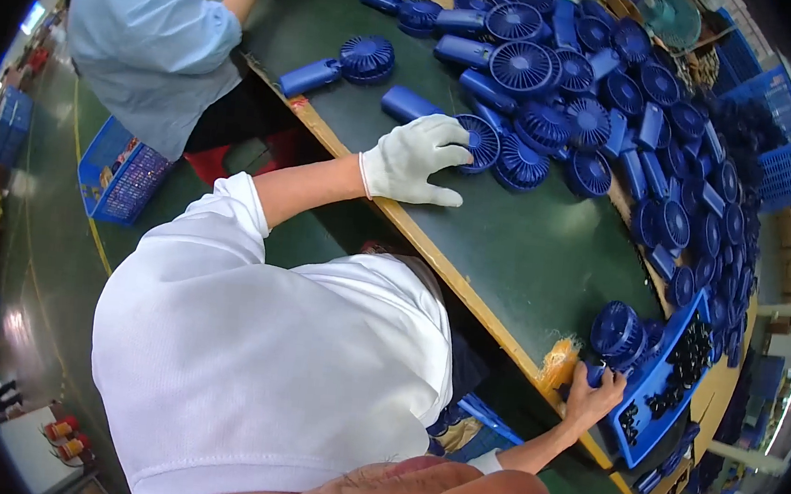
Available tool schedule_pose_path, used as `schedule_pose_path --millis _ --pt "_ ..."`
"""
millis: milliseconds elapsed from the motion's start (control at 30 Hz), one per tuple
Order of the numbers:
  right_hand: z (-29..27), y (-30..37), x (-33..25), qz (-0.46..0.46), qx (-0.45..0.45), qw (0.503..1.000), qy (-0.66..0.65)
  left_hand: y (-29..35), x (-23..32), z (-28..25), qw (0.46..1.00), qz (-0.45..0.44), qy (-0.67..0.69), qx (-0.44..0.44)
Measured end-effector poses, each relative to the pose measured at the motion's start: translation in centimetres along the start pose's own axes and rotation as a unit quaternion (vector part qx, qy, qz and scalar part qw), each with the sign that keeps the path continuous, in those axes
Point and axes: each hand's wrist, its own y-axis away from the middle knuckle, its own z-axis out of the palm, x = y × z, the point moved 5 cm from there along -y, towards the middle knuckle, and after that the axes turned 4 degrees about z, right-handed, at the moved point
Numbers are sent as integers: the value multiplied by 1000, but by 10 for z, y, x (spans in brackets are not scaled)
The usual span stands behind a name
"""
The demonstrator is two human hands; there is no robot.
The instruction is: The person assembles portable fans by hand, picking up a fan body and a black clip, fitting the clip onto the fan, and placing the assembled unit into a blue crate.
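Observation:
My left hand, in a white glove, reaches over the green work table with thumb and fingers spread. Its fingertips lie at the rim of a blue handheld fan, whose handle points left behind the hand. Whether they press on it I cannot tell. My bare right hand is closed around the handle of another blue handheld fan, by the near right table edge. A blue tray of small black parts stands just right of that hand.
Many blue fans are heaped along the far side of the table. One fan lies apart at the left, near a co-worker in a light blue shirt. A blue basket stands on the floor; yellow edging borders the table.

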Motion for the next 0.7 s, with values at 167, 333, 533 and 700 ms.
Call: schedule_pose_path --millis 167,333,533,700 --pt "-27 94 -37 -26 64 997 -29 -10 -14 -13 990 -42 -130 43" --pt "-40 217 -61 88 114 989 31 12 -68 2 946 -167 -207 -186" --pt "46 374 -6 489 56 870 -32 6 -47 14 961 -47 -162 -220" --pt "160 475 106 744 16 619 -249 -32 19 45 979 46 -45 -193"
